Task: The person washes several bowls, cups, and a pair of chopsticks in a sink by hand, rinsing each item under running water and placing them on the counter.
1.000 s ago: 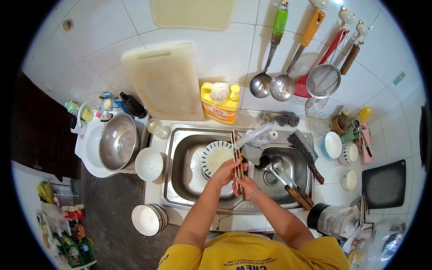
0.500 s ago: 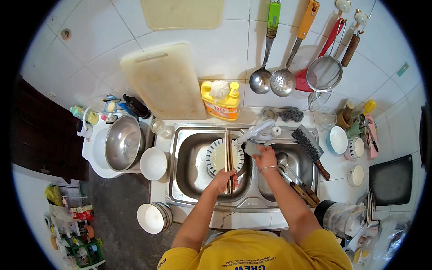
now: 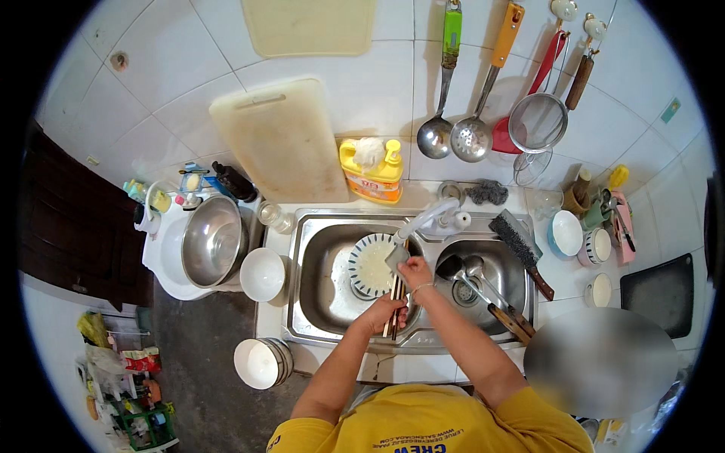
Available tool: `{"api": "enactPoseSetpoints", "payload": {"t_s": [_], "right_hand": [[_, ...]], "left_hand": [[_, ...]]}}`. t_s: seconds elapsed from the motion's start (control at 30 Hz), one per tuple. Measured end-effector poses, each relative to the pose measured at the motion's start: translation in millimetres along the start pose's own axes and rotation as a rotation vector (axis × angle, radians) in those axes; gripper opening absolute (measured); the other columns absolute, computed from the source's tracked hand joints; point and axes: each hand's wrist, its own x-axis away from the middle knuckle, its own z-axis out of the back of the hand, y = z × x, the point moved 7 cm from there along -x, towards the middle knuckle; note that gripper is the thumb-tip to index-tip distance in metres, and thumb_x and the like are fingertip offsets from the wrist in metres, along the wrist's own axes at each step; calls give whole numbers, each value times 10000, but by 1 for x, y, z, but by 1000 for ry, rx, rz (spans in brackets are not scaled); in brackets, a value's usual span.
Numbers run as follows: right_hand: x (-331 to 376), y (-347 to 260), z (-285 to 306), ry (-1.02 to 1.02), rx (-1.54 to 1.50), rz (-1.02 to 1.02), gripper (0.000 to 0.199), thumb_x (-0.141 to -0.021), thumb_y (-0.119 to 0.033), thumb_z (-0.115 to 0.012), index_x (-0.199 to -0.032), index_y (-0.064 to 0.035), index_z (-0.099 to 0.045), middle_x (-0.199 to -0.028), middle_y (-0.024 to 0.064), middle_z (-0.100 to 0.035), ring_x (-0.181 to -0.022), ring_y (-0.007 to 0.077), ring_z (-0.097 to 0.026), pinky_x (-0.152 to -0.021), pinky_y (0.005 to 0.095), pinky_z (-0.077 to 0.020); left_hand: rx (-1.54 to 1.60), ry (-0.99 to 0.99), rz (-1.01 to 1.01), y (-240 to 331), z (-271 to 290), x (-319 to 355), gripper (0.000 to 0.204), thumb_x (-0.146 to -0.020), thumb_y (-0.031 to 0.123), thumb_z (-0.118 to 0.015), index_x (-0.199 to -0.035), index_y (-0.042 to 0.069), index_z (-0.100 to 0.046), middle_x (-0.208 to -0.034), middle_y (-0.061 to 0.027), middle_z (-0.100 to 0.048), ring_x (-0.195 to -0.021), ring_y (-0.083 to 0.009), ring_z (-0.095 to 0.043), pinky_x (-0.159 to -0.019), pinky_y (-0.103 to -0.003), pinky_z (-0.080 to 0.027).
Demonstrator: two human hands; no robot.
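Now chopsticks in left hand.

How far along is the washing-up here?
Midway, at a guess. Stacked bowls and a white bowl sit outside the sink, possibly done. In hand: the left hand holds chopsticks while the right hand rubs them with a sponge. A plate and ladles wait in the sink basins.
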Motion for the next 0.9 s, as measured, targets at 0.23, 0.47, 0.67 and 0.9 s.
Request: {"api": "enactPoseSetpoints", "payload": {"t_s": [0.23, 0.47, 0.67, 0.9], "right_hand": [[-8, -40, -24, -383, -601, -451, 224, -829, -177, -590, -969, -23, -511, -765, 124, -603, -612, 213, -596, -526, 362, -521], [-17, -58, -22, -257, -709, -235, 193, -846, -184, -567, -915, -6, -544, -770, 119, -603, -614, 216, -589, -564, 352, -516], [17, -32, -57, -304, -567, -325, 225, -836, -192, -581, -935, 4, -532, -796, 137, -615, -672, 252, -620, -626, 365, -530], [-19, -23, -36, -296, -614, -279, 291, -847, -246, -565, -890, 40, -541, -757, 135, -606, -611, 242, -601, -574, 343, -517]], "left_hand": [[104, -258, -43, 6, -19, 33, 304, -898, 272, -420, -1098, 46, -462, -740, -70, -547, -647, -194, -566, -575, -309, -507], [477, 266, -260, 7, 39, 58, 539, -910, 502, -254, -1120, 46, -450, -1036, -177, -562, -849, -301, -602, -588, -294, -510], [147, 394, -225, 0, 46, 30, 405, -914, 420, -360, -960, 57, -535, -680, -57, -583, -508, -131, -543, -444, -250, -444], [-272, 295, -248, 9, 31, 66, 251, -898, 320, -460, -891, 73, -509, -596, -8, -504, -425, -78, -417, -377, -223, -306]]}}
